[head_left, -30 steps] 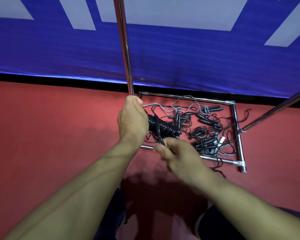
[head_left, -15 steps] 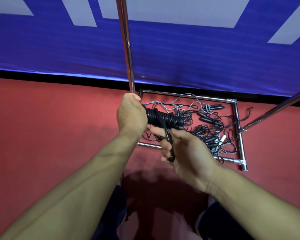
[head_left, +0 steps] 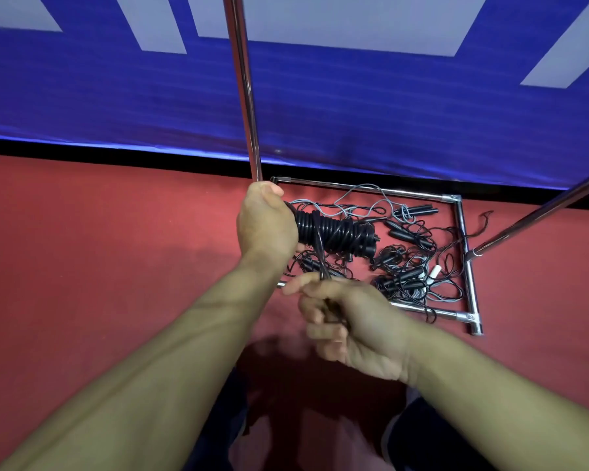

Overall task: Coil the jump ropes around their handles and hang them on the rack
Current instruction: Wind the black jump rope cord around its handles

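At frame centre my left hand (head_left: pixel 266 222) grips the handles of the coiled rope (head_left: pixel 334 232); just below, my right hand (head_left: pixel 351 321) pinches its loose end.

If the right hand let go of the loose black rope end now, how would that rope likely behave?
Probably floppy: the loose black rope end bends limply from the black coiled jump rope bundle down into the right hand. The last turns might spring loose, since only the left hand grips the bundle. It looks light, held easily at one end.
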Available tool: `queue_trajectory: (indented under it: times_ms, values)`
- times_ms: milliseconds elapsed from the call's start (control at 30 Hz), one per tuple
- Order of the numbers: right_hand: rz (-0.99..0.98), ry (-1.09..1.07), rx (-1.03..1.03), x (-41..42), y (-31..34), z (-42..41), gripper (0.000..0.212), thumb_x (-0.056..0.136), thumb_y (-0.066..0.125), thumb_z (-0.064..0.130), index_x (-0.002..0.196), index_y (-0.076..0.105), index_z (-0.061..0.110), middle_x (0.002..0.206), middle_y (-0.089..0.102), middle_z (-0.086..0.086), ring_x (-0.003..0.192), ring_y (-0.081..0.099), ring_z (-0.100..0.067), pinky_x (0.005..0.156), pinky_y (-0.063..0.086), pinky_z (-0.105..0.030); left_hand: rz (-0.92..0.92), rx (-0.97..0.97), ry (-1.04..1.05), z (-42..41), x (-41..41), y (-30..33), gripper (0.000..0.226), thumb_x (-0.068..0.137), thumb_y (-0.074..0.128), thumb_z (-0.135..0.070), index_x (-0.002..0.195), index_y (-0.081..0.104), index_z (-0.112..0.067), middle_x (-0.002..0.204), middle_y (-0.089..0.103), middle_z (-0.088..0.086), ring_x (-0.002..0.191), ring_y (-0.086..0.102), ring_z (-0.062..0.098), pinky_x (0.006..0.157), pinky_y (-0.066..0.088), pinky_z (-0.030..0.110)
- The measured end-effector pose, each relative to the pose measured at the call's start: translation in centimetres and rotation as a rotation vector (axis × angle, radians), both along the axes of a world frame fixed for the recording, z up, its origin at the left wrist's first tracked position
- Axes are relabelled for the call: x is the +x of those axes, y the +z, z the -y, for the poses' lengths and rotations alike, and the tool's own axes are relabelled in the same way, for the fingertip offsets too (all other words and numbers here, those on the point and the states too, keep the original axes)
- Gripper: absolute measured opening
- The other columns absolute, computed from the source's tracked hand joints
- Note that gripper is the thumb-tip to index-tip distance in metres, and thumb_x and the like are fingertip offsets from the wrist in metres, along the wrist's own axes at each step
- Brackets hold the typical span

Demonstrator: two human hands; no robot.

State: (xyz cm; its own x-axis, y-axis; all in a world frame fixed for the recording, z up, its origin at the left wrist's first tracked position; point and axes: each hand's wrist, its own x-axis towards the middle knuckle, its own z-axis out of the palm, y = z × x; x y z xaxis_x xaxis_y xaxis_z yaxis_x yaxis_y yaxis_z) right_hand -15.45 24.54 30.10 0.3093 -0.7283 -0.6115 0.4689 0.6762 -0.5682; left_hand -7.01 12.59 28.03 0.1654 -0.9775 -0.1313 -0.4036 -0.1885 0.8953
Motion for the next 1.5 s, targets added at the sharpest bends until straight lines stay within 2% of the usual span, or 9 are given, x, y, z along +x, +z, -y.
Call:
queue_trajectory:
  times_ms: [133, 267, 533, 700, 767, 900, 1167, 1367, 1500]
  values:
    - [-0.166, -0.154, -0.049, 1.4, -1.5, -0.3, 0.026, 0.104, 0.035, 0.001, 0.1, 0.059, 0.012, 0.079, 0.061, -0.006, 0.045, 0.053, -0.016, 0.044, 0.05, -0.029, 0.019, 0.014, 0.014, -0.2, -0.3, 0.0, 0.025, 0.103, 0.033, -0.018, 0.089, 0.052, -0.024, 0.092, 0.061, 0.002, 0.085, 0.06, 0.029, 0.084, 0.052, 0.039]
    - [-0.767, -0.205, -0.33, 1.4, -3.2, -0.5, 0.04, 0.103, 0.035, 0.0, 0.082, 0.056, 0.027, 0.067, 0.057, 0.008, 0.042, 0.035, -0.005, 0.048, 0.029, -0.023, -0.006, 0.062, 0.004, -0.3, -0.3, 0.1, 0.028, 0.103, 0.03, -0.02, 0.085, 0.05, -0.026, 0.083, 0.058, 0.003, 0.052, 0.066, 0.03, 0.047, 0.053, 0.031]
    - [-0.796, -0.035, -0.373, 0.8, -1.4, -0.8, 0.038, 0.107, 0.036, 0.028, 0.102, 0.073, 0.027, 0.072, 0.061, 0.034, 0.071, 0.055, 0.015, 0.076, 0.036, -0.015, -0.067, 0.092, 0.042, -0.1, 0.3, 0.8, 0.026, 0.105, 0.029, -0.018, 0.093, 0.052, -0.02, 0.081, 0.058, 0.003, 0.042, 0.058, 0.013, 0.046, 0.057, 0.034]
    - [-1.005, 0.253, -0.574, -0.6, -2.3, -0.1, 0.024, 0.098, 0.058, 0.034, 0.095, 0.075, 0.017, 0.09, 0.071, -0.006, 0.076, 0.062, -0.018, 0.087, 0.051, -0.033, -0.032, 0.068, 0.002, -0.1, 0.2, 0.3, 0.028, 0.102, 0.033, -0.021, 0.081, 0.051, -0.026, 0.077, 0.056, -0.006, 0.083, 0.065, 0.03, 0.079, 0.057, 0.04]
    - [-1.192, 0.249, -0.675, -0.5, -2.7, -0.5, 0.036, 0.097, 0.058, 0.043, 0.065, 0.06, 0.024, 0.061, 0.053, 0.005, 0.059, 0.048, -0.013, 0.06, 0.043, -0.029, -0.013, 0.07, -0.021, -0.4, -0.3, 0.5, 0.025, 0.104, 0.034, -0.018, 0.088, 0.053, -0.022, 0.075, 0.052, -0.01, 0.081, 0.056, 0.022, 0.076, 0.045, 0.028]
    - [-1.489, 0.283, -0.599, 1.2, -2.8, -1.4, 0.053, 0.097, 0.022, 0.06, 0.086, 0.058, 0.023, 0.076, 0.064, 0.006, 0.083, 0.06, -0.023, 0.074, 0.048, -0.038, -0.037, 0.02, -0.007, -0.9, -1.0, 1.4, 0.025, 0.105, 0.033, -0.018, 0.092, 0.054, -0.02, 0.072, 0.05, -0.012, 0.066, 0.049, 0.011, 0.06, 0.037, 0.021]
    - [-0.775, 0.259, -0.368, -2.9, -3.4, 0.4, 0.022, 0.105, 0.043, 0.011, 0.09, 0.059, 0.011, 0.067, 0.055, 0.019, 0.061, 0.053, 0.013, 0.065, 0.039, -0.006, -0.122, -0.128, -0.352, -2.3, -1.6, 3.2, 0.034, 0.104, 0.037, -0.016, 0.076, 0.053, -0.028, 0.051, 0.047, -0.019, 0.054, 0.043, 0.001, 0.055, 0.035, 0.022]
    - [-0.165, 0.231, -0.117, -7.2, -1.0, 2.1, 0.026, 0.091, 0.044, -0.012, 0.09, 0.066, 0.003, 0.057, 0.049, -0.002, 0.042, 0.045, -0.012, 0.043, 0.042, -0.023, 0.014, -0.117, -0.652, -2.8, -0.8, 2.6, 0.033, 0.105, 0.039, -0.018, 0.076, 0.051, -0.028, 0.045, 0.045, -0.022, 0.046, 0.04, 0.002, 0.053, 0.029, 0.023]
    - [0.231, -0.014, 0.02, -6.6, -2.6, 2.7, 0.013, 0.086, 0.052, 0.004, 0.088, 0.057, 0.015, 0.056, 0.036, 0.007, 0.052, 0.037, -0.007, 0.077, 0.053, -0.039, 0.123, -0.168, -0.633, -2.3, -0.5, 2.2, 0.029, 0.105, 0.039, -0.02, 0.081, 0.052, -0.028, 0.048, 0.049, -0.022, 0.051, 0.045, 0.0, 0.053, 0.031, 0.015]
